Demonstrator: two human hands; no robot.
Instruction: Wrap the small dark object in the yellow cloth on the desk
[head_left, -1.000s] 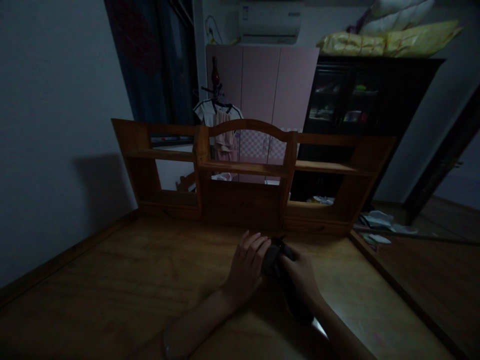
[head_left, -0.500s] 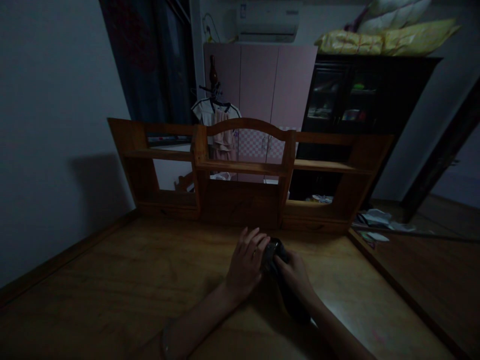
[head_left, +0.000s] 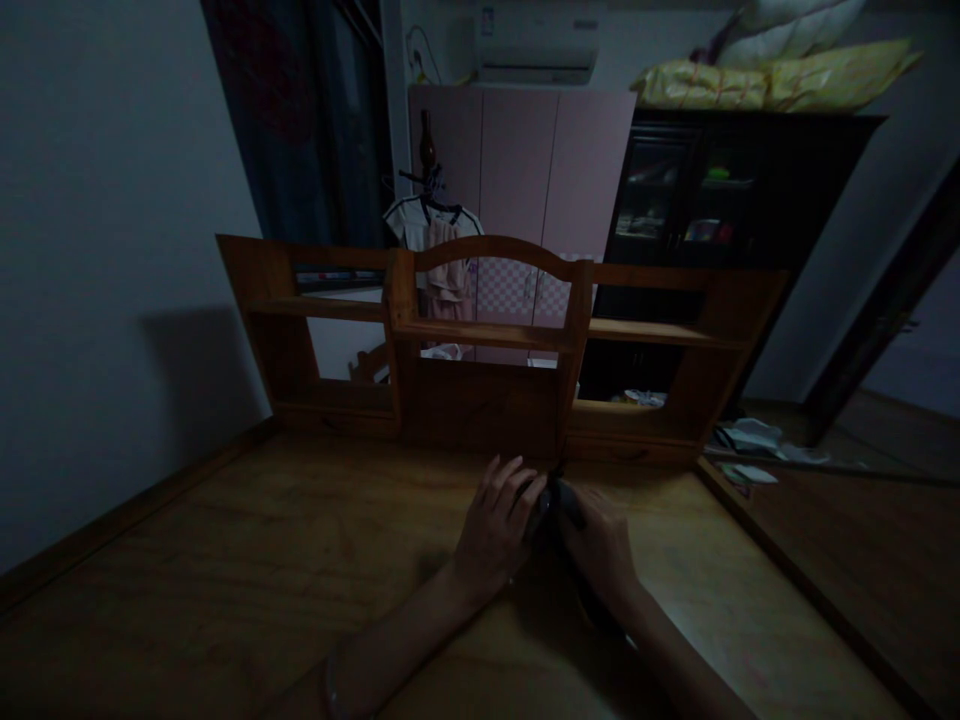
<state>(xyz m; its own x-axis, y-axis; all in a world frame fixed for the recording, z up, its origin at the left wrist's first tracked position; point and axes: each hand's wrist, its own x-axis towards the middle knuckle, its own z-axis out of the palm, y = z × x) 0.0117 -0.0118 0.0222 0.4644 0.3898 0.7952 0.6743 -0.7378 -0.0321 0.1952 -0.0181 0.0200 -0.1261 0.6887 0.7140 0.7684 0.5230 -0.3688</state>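
Observation:
A long black object [head_left: 553, 503] is held between my two hands just above the wooden desk top [head_left: 315, 540]. Its far end shows between my fingers, and its body slants down toward the lower right beneath my right wrist. The light is too dim to make out its exact kind. My left hand [head_left: 491, 525] has its fingers bent over the left side of the far end. From the right, my right hand [head_left: 604, 545] is wrapped round the object, its thumb side toward the far end.
A wooden shelf unit [head_left: 487, 335] with several compartments runs along the desk's back edge. A white wall [head_left: 112, 300] borders the left side; a raised wooden edge [head_left: 787, 555] runs along the right. Beyond stand a pink wardrobe [head_left: 517, 170] and a dark cabinet [head_left: 795, 190].
My right hand has turned and closed further round the black object, covering more of it. The object's far end has tilted. My left hand has barely shifted.

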